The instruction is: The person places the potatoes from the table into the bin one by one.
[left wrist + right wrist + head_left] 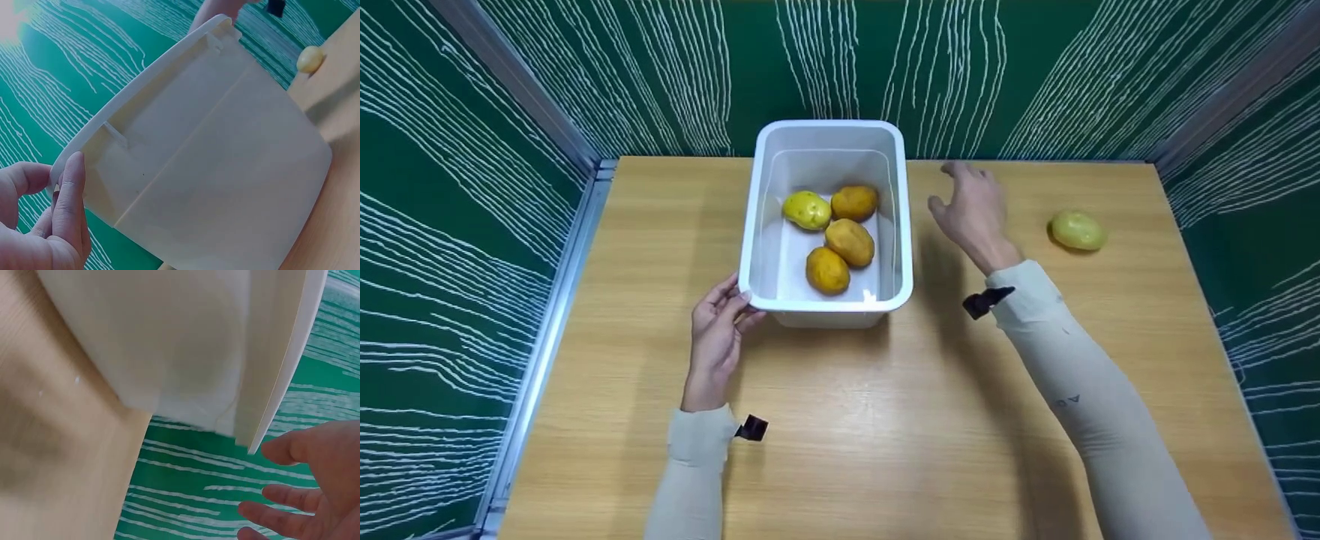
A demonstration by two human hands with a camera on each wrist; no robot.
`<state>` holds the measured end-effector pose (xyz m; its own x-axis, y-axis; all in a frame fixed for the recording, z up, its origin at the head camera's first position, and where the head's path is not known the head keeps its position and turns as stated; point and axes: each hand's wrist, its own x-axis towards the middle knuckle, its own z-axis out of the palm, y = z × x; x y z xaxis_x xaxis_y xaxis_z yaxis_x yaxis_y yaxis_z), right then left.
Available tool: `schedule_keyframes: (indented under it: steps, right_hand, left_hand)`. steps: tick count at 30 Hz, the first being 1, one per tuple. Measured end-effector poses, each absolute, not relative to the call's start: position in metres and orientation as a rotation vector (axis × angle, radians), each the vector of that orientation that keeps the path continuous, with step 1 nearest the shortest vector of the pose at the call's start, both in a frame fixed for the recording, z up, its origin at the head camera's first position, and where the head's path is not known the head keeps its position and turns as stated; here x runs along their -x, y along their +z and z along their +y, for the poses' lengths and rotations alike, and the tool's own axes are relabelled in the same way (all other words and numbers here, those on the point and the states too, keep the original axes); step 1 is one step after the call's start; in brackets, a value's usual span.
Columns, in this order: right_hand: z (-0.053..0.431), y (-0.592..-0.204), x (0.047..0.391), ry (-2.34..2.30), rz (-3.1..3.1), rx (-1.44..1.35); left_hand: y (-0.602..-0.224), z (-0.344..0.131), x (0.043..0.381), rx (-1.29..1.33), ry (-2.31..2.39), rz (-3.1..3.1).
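A white plastic bin (pixel 757 225) stands at the back middle of the table, with several yellow-orange mangoes (pixel 850 242) and a greener one (pixel 807 210) on its floor. My left hand (pixel 716 334) pinches the rim at the near left corner, thumb on one side and fingers on the other, as the left wrist view shows. To the right of the bin is my right hand (pixel 975 214), held apart from the rim with fingers spread and nothing in them. Farther right, a pale green mango (pixel 1078 230) lies on the table.
The wooden table (pixel 840 450) carries the bin and the single mango. Green panels (pixel 945 75) with white wavy lines close in the back and both sides, joined by metal posts (pixel 547 262). Small black cameras (pixel 751 428) sit at both wrists.
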<state>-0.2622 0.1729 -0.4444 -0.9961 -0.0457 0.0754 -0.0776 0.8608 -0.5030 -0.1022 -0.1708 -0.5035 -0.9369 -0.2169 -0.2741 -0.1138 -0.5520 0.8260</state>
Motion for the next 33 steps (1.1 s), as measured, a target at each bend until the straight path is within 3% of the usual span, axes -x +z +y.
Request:
schedule_keyframes:
  steps: [33]
  right_hand:
    - [0.308, -0.505, 0.254, 0.714, -2.980, 0.142]
  left_hand:
    - [-0.502, -0.170, 0.102, -0.556, -2.651, -1.469]
